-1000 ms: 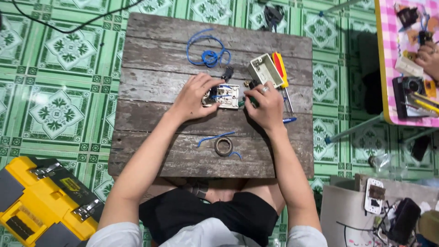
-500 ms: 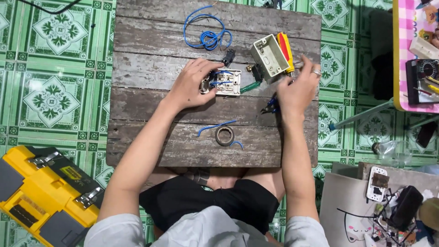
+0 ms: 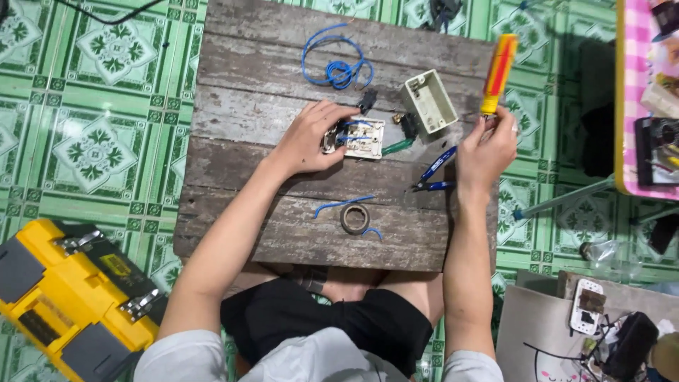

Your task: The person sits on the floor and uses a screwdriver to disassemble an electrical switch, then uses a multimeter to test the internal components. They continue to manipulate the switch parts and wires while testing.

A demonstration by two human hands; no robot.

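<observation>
My left hand rests on a white switch plate with blue wires, holding it down on the weathered wooden table. Over the table's right edge, my right hand grips a screwdriver with a red and yellow handle, its handle pointing away from me. Blue-handled pliers lie just left of that hand. A white wall box sits open between my hands, next to a green-handled tool.
A coil of blue wire lies at the table's far side. A roll of tape and short blue wire pieces lie near me. A yellow toolbox stands on the green tiled floor at left. A pink-covered table with clutter is at right.
My right hand left the switch plate, moved right and picked up the red and yellow screwdriver from beside the wall box. My left hand stayed on the plate.
</observation>
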